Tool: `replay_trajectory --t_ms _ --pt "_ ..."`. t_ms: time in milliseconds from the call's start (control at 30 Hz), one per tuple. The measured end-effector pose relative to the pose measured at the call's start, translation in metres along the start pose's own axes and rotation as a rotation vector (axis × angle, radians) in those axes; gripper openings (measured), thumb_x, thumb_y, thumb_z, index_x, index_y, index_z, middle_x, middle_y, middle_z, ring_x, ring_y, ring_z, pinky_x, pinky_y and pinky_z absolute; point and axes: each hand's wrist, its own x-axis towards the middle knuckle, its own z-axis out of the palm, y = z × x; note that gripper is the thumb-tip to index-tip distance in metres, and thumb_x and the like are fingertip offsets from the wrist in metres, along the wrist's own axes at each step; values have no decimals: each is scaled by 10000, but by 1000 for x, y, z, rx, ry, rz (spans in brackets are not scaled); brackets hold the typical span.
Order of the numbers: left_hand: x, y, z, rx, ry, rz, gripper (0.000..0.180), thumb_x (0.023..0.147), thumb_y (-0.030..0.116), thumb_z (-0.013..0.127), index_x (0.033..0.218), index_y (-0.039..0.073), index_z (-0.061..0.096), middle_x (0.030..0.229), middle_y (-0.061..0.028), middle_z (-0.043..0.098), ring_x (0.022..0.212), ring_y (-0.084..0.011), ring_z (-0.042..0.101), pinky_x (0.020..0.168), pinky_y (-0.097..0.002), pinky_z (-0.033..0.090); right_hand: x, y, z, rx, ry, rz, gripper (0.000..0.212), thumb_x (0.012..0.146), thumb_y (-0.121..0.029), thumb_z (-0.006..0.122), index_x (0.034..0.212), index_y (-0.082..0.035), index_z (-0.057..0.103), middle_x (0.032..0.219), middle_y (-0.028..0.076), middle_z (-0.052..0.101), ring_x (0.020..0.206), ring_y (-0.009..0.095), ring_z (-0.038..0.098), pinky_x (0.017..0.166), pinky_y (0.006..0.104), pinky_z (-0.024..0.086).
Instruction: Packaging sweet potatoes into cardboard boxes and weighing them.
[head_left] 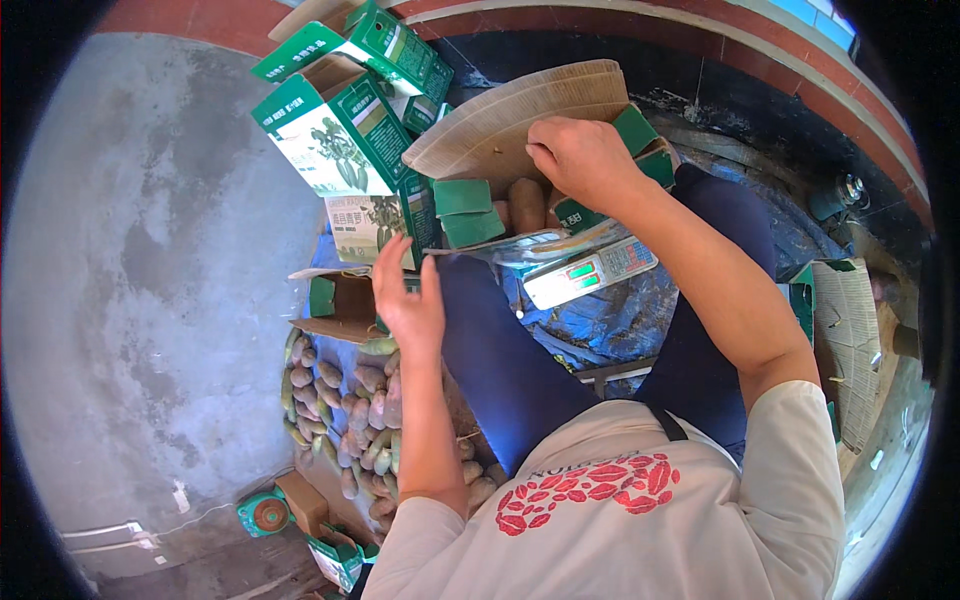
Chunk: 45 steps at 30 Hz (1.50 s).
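Note:
An open cardboard carton (520, 105) with green flaps sits in front of me, its large brown lid flap raised. Inside it, reddish-brown root vegetables (527, 205) are partly visible. Over the carton's right side my right hand (585, 165) is closed, fingers curled down; whatever they may hold is hidden. My left hand (408, 295) is raised left of the carton with its fingers apart, holding nothing. Beneath the carton's near edge, a white digital scale (590, 275) shows a lit green display and a keypad.
Green-and-white cartons (340, 130) are stacked at the far left. Below my left hand lies a pile of purple-brown and green root vegetables (365, 410), beside a small open carton (350, 305). Another opened carton (845, 340) stands at right. Blue plastic sheeting (620, 330) covers the floor between my legs.

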Motion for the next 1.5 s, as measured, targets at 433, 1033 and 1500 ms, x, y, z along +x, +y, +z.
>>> replay_trajectory --t_ms 433,1033,1500 --pt "-263 -132 -12 252 -508 -521 195 755 172 639 872 19 611 856 -201 619 823 -392 580 764 -465 455 -5 1 8 -46 -43 -20 172 840 -205 550 785 -51 600 787 134 640 749 337 626 659 446 501" --pt "-616 -139 -7 110 -1538 -1237 763 701 360 712 1356 101 420 1351 -212 445 1265 -312 432 1020 -402 394 9 28 -48 -249 60 -66 141 854 -193 575 901 -68 621 819 149 632 770 354 612 664 410 490" --pt "-625 -116 27 150 -1415 -1114 843 694 385 713 1405 143 330 1427 -191 340 1304 -335 370 1043 -416 367 -22 68 -70 -219 16 291 183 859 -219 573 888 -47 628 730 165 620 691 334 622 619 377 476"
